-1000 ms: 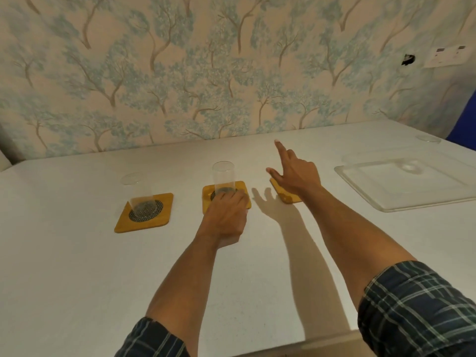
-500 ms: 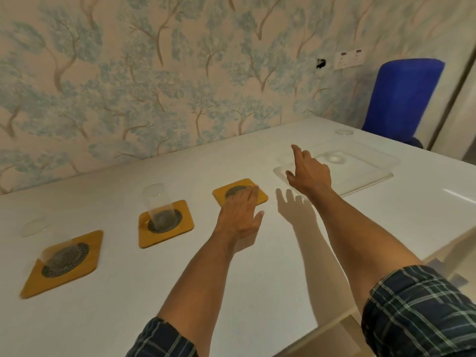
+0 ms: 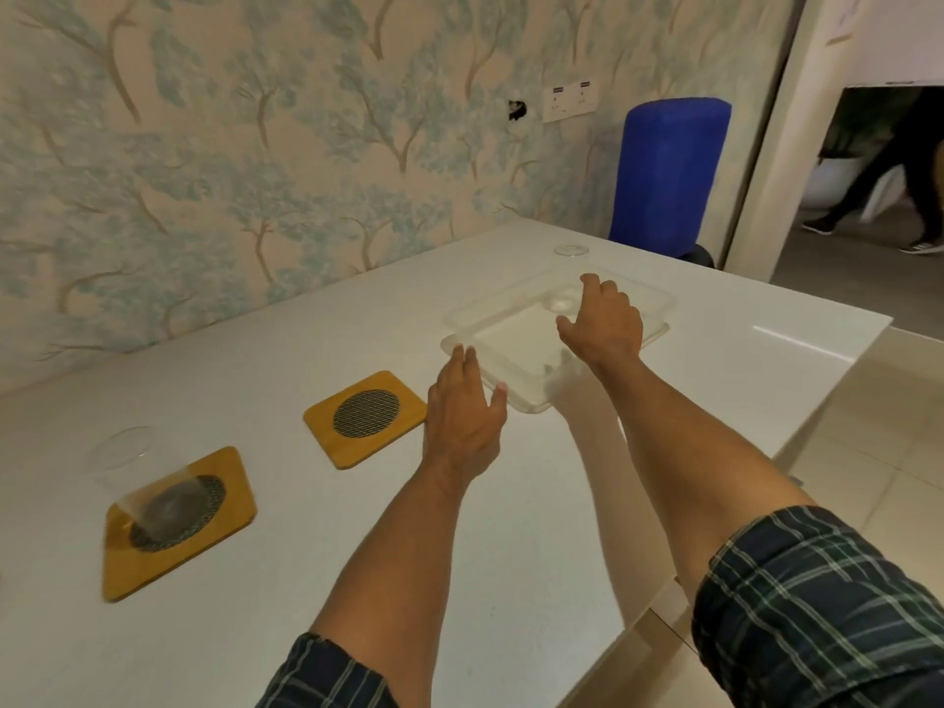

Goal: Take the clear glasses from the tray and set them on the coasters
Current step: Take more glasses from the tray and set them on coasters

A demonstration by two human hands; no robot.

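A clear plastic tray point(image 3: 649, 304) lies on the white table at the right. A clear glass point(image 3: 564, 301) stands in its far part, just beyond the fingers of my right hand point(image 3: 603, 324), which hovers open over the tray. My left hand point(image 3: 462, 416) is open, palm down, between the tray's near left corner and a bare yellow coaster point(image 3: 365, 416) with a dark mesh centre. On another yellow coaster point(image 3: 179, 523) at the left stands a clear glass point(image 3: 138, 472).
The white table point(image 3: 511, 554) ends in an edge close on the right. A blue chair back point(image 3: 669, 171) stands beyond the far corner. A small clear disc point(image 3: 571, 249) lies behind the tray. A person's legs point(image 3: 878, 181) show in the doorway.
The view has swung right. My left hand left the glass on the middle coaster and moved toward the tray. My right hand went from pointing above the table to hovering over the tray.
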